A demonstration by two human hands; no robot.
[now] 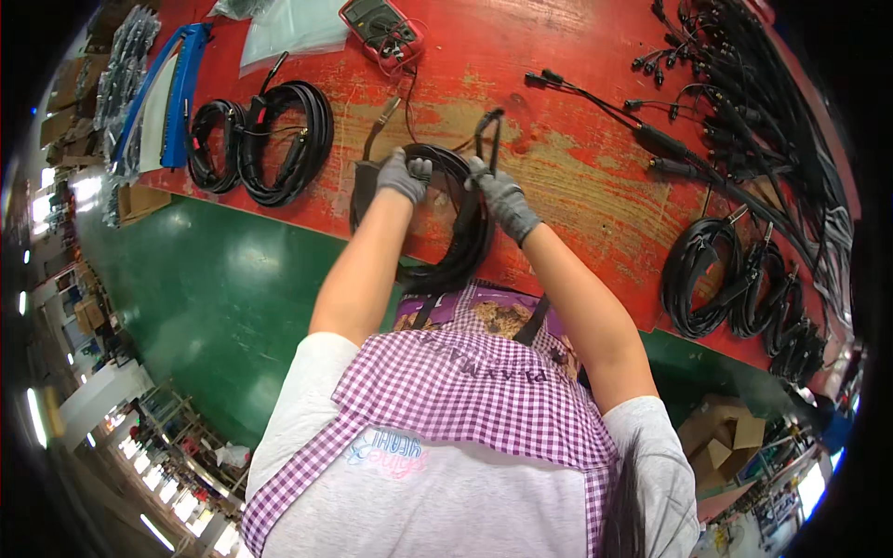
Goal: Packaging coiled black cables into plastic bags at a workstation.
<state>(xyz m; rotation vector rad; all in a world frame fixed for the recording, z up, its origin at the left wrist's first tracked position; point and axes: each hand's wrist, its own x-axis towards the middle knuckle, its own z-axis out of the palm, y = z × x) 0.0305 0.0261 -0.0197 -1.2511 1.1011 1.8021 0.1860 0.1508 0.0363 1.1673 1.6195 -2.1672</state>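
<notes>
- Head view: left hand (pixel 406 177) is wrapped around the black cable coil (pixel 473 231) at the red table (pixel 521 42)'s near edge.
- Right hand (pixel 503 199) appears to pinch a raised cable loop (pixel 489 118).
- Coiling seems underway; the next move likely calls for tucking that loop in.

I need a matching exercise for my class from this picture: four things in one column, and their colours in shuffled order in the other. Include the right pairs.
Column one
1. Multimeter on the table
2. Cable coil at the left hand
3. Glove on the right hand
4. Floor

Column two
A. Black
B. Green
C. Red-edged casing
D. Grey

Right pairs: 1-C, 2-A, 3-D, 4-B
</notes>
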